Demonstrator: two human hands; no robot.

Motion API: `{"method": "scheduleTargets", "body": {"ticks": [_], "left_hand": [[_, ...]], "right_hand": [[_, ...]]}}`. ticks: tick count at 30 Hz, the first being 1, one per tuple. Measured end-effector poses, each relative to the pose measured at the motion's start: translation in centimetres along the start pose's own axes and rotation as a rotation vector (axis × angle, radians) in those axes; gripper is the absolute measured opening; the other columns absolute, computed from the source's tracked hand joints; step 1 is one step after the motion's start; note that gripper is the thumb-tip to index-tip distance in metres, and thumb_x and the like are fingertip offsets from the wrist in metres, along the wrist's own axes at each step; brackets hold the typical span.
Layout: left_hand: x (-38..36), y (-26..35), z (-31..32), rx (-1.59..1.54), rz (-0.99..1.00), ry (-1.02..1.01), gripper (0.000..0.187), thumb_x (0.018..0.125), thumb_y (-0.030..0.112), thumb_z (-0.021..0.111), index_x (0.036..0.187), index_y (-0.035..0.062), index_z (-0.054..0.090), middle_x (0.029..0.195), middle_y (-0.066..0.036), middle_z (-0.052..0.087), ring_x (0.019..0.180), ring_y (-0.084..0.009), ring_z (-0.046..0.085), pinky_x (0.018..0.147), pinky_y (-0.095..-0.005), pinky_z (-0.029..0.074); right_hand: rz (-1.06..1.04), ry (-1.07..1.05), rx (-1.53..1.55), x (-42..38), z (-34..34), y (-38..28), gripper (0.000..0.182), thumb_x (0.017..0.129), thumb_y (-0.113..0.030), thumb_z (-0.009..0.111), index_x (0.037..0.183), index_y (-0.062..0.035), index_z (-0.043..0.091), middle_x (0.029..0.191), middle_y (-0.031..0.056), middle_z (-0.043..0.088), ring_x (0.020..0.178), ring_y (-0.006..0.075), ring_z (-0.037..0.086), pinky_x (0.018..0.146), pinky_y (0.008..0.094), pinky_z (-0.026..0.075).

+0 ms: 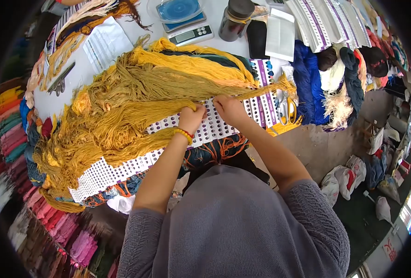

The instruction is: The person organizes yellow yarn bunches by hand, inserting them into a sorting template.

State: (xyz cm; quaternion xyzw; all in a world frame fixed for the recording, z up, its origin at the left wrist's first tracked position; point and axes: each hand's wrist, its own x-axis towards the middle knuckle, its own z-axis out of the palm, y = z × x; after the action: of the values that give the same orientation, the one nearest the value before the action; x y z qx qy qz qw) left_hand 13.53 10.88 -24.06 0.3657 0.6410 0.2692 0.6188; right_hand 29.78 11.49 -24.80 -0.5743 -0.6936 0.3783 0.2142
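Long hanks of olive-gold thread spread over the table, with brighter yellow thread behind them. Under them lie white cards with rows of holes. My left hand, with a yellow bead bracelet and a red band at the wrist, is closed on the end of an olive-gold bundle. Just to its right, my right hand has its fingers bent together over the cards, beside a thin strand of thread running right; what its fingertips pinch is too small to tell. Yellow-handled scissors lie at the right.
A digital scale, a dark jar and a black phone-like object stand at the back. Dark scissors lie at left. Blue hanks hang over the right edge. White bags sit on the floor.
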Motion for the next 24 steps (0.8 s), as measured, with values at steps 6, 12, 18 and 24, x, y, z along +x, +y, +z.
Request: {"method": "scheduleTargets", "body": {"ticks": [6, 12, 18, 24], "left_hand": [[0.0, -0.5, 1.5, 0.255, 0.111, 0.190, 0.026, 0.077, 0.023, 0.051, 0.081, -0.0003, 0.062, 0.067, -0.015, 0.062, 0.063, -0.0277, 0.060, 0.060, -0.0328, 0.046], [1.7, 0.0, 2.4, 0.229, -0.038, 0.001, 0.025, 0.075, 0.021, 0.049, 0.079, -0.0001, 0.061, 0.064, -0.016, 0.059, 0.061, -0.0313, 0.058, 0.060, -0.0365, 0.044], [1.8, 0.2, 3.2, -0.009, -0.018, 0.052, 0.014, 0.073, 0.006, 0.048, 0.069, -0.0037, 0.058, 0.055, -0.012, 0.055, 0.050, -0.0196, 0.055, 0.049, -0.0302, 0.042], [1.7, -0.5, 3.0, -0.118, 0.074, -0.021, 0.013, 0.075, 0.002, 0.047, 0.064, -0.0027, 0.054, 0.052, -0.006, 0.052, 0.047, -0.0139, 0.051, 0.045, -0.0271, 0.039]], "right_hand": [[0.006, -0.065, -0.236, 0.3, -0.2, -0.5, 0.013, 0.081, -0.016, 0.052, 0.083, -0.0036, 0.055, 0.077, 0.0160, 0.059, 0.065, 0.0330, 0.057, 0.057, 0.0395, 0.046], [-0.049, -0.171, -0.379, 0.7, -1.1, -1.4, 0.008, 0.076, -0.011, 0.049, 0.078, -0.0031, 0.049, 0.078, 0.0165, 0.059, 0.067, 0.0304, 0.060, 0.058, 0.0386, 0.049], [-0.022, -0.263, -0.505, 0.8, -1.9, -2.2, 0.010, 0.077, -0.009, 0.046, 0.084, -0.0028, 0.043, 0.074, 0.0143, 0.060, 0.067, 0.0273, 0.062, 0.053, 0.0353, 0.049], [-0.061, -0.218, -0.531, 0.6, -1.5, -2.2, 0.010, 0.078, -0.010, 0.046, 0.083, -0.0030, 0.041, 0.067, 0.0128, 0.060, 0.061, 0.0264, 0.062, 0.049, 0.0351, 0.049]]}}
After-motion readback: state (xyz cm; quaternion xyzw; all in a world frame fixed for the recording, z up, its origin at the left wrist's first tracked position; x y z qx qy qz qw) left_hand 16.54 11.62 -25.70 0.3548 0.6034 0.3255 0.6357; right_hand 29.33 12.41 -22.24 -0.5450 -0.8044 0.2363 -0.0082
